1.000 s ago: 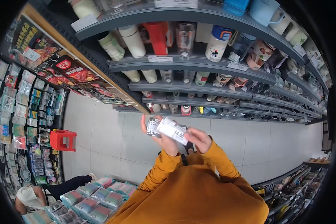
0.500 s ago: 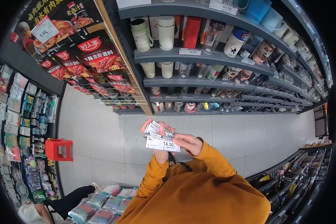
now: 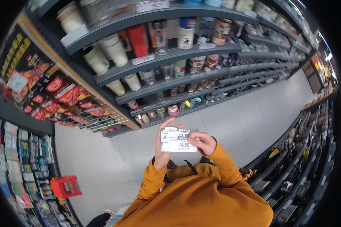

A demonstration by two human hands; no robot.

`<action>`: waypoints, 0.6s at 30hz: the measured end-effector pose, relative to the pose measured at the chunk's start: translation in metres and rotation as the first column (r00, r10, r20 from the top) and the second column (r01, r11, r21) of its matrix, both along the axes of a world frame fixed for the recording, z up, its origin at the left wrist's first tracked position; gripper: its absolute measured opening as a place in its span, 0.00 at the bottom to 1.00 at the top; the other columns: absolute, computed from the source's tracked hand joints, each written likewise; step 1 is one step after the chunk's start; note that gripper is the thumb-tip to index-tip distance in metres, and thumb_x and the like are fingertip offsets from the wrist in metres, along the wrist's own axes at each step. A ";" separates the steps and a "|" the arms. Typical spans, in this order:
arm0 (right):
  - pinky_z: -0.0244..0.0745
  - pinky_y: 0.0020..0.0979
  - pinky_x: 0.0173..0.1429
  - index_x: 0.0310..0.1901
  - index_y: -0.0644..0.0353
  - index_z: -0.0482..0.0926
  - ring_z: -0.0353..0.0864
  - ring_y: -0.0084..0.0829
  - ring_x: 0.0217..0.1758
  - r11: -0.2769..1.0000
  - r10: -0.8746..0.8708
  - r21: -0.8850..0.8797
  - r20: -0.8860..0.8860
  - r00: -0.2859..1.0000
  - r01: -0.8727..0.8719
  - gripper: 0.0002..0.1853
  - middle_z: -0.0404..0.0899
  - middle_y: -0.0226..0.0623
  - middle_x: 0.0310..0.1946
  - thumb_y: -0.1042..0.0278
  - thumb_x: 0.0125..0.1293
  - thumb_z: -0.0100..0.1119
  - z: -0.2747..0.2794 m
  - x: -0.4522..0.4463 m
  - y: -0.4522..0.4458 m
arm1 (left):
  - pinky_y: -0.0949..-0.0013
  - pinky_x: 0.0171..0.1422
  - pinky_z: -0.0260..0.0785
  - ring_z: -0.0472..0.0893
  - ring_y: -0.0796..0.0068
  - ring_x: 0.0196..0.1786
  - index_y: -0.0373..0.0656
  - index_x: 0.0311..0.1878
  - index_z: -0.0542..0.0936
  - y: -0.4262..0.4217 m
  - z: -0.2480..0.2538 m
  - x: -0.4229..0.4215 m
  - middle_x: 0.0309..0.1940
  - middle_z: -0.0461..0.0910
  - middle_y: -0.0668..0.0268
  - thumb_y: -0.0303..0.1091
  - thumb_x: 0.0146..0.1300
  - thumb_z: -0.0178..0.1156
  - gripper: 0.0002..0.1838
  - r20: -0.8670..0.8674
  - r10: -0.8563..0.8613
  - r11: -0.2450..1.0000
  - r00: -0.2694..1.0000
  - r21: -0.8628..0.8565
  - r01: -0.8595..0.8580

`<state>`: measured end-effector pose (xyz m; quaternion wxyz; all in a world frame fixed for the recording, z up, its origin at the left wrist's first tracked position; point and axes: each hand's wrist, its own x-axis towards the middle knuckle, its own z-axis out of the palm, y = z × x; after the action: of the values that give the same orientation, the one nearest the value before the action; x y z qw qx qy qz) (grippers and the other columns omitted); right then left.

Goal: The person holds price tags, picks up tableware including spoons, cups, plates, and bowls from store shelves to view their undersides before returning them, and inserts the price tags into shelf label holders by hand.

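Note:
A small stack of printed price tags (image 3: pixel 172 146) is held up in front of my body. Two of them overlap, reading 13.50 and 14.50. My left hand (image 3: pixel 161 153) supports the stack from behind and the left side, its fingers partly hidden by the tags. At the right edge, my right hand (image 3: pixel 204 143) pinches the tags between thumb and fingers. Both arms are in mustard-yellow sleeves.
Ahead stand grey shelves (image 3: pixel 149 58) of cups and bottles, including a red tumbler (image 3: pixel 138 41). Red seasoning packets (image 3: pixel 69 93) hang at left. A red stool (image 3: pixel 65 187) is on the tiled floor (image 3: pixel 140 166). More racks (image 3: pixel 291 196) line the right. A person's dark leg shows at bottom left.
The view has turned, bringing the shelves lower and leftward. The tags now lie overlapped, with 13.50 showing above 14.50. Most of the person at lower left has left the view.

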<state>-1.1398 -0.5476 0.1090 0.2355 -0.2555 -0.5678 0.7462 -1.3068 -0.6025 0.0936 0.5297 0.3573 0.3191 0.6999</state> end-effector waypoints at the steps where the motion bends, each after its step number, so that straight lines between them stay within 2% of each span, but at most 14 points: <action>1: 0.63 0.22 0.43 0.34 0.62 0.73 0.66 0.17 0.36 1.000 -0.024 -0.006 -0.009 1.000 0.024 0.10 0.72 0.25 0.32 0.67 0.72 0.50 0.002 0.016 0.001 | 0.70 0.59 0.69 0.77 0.70 0.54 0.39 0.71 0.51 0.005 0.002 0.012 0.57 0.72 0.56 0.44 0.61 0.61 0.42 0.087 -0.168 0.986 0.982 0.005 0.168; 2: 0.62 0.22 0.43 0.33 0.62 0.73 0.66 0.17 0.36 0.999 -0.044 -0.010 -0.015 0.999 0.044 0.10 0.72 0.26 0.32 0.68 0.71 0.50 0.008 0.034 0.002 | 0.72 0.56 0.71 0.77 0.75 0.52 0.42 0.70 0.56 0.011 0.006 0.031 0.55 0.74 0.59 0.42 0.63 0.59 0.37 0.272 -0.216 0.965 0.938 -0.086 0.247; 5: 0.62 0.22 0.44 0.32 0.62 0.73 0.66 0.17 0.37 0.995 -0.097 0.021 -0.008 0.995 0.097 0.10 0.72 0.27 0.33 0.68 0.71 0.50 0.006 0.089 0.008 | 0.70 0.59 0.69 0.77 0.75 0.52 0.41 0.70 0.57 0.034 0.009 0.079 0.56 0.74 0.58 0.42 0.63 0.59 0.36 0.151 -0.360 0.912 0.921 -0.149 0.381; 6: 0.62 0.22 0.44 0.32 0.62 0.73 0.65 0.17 0.38 0.994 -0.102 0.039 0.014 0.995 0.102 0.10 0.73 0.27 0.33 0.68 0.71 0.50 0.007 0.111 0.011 | 0.73 0.50 0.74 0.77 0.77 0.50 0.40 0.68 0.61 0.040 0.010 0.100 0.56 0.74 0.59 0.43 0.64 0.58 0.32 0.070 -0.394 0.896 0.917 -0.193 0.399; 9: 0.63 0.23 0.46 0.33 0.63 0.73 0.68 0.18 0.40 0.994 -0.104 0.044 0.024 0.994 0.103 0.10 0.75 0.29 0.36 0.69 0.72 0.49 0.020 0.181 0.019 | 0.76 0.37 0.74 0.79 0.78 0.45 0.38 0.64 0.66 0.058 0.024 0.160 0.54 0.76 0.60 0.44 0.66 0.55 0.28 -0.192 -0.547 0.829 0.815 -0.259 0.495; 10: 0.64 0.23 0.47 0.33 0.64 0.72 0.69 0.18 0.42 0.994 -0.105 0.042 0.013 0.994 0.104 0.10 0.76 0.30 0.37 0.69 0.72 0.48 0.026 0.206 0.024 | 0.76 0.28 0.72 0.81 0.76 0.36 0.36 0.60 0.69 0.067 0.029 0.184 0.50 0.78 0.59 0.40 0.68 0.50 0.22 -0.201 -0.585 0.800 0.786 -0.302 0.518; 13: 0.65 0.24 0.50 0.34 0.66 0.73 0.73 0.23 0.46 0.894 -0.315 0.327 -0.028 0.949 0.307 0.11 0.79 0.35 0.40 0.69 0.73 0.46 0.006 0.293 0.039 | 0.73 0.26 0.72 0.80 0.72 0.26 0.35 0.57 0.70 0.078 0.016 0.254 0.46 0.79 0.57 0.36 0.69 0.46 0.18 -0.009 -0.553 0.809 0.833 -0.246 0.535; 14: 0.70 0.26 0.49 0.37 0.67 0.72 0.78 0.28 0.44 0.851 -0.405 0.322 -0.103 0.908 0.416 0.11 0.81 0.42 0.39 0.69 0.73 0.43 0.008 0.320 0.044 | 0.73 0.23 0.72 0.78 0.70 0.21 0.36 0.53 0.71 0.077 -0.013 0.275 0.44 0.78 0.55 0.34 0.69 0.45 0.15 0.070 -0.489 0.811 0.870 -0.331 0.482; 17: 0.74 0.28 0.44 0.40 0.68 0.71 0.80 0.28 0.37 0.823 -0.567 0.012 -0.040 0.823 0.568 0.11 0.81 0.44 0.35 0.68 0.74 0.42 0.017 0.412 0.048 | 0.72 0.22 0.71 0.78 0.70 0.20 0.37 0.50 0.71 0.104 0.014 0.346 0.43 0.78 0.54 0.34 0.69 0.45 0.13 0.045 -0.475 0.832 0.879 -0.303 0.465; 18: 0.76 0.27 0.38 0.42 0.67 0.70 0.79 0.27 0.30 0.809 -0.587 0.022 -0.039 0.809 0.588 0.09 0.81 0.43 0.31 0.70 0.73 0.43 0.010 0.440 0.049 | 0.72 0.21 0.71 0.77 0.70 0.20 0.38 0.48 0.70 0.112 0.010 0.369 0.43 0.78 0.53 0.35 0.70 0.46 0.11 -0.017 -0.473 0.844 0.881 -0.297 0.447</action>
<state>-0.6997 -0.4987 0.1185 0.4672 -0.4029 -0.4699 0.6313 -0.9380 -0.4908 0.1040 0.7131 0.3744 0.3445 0.4823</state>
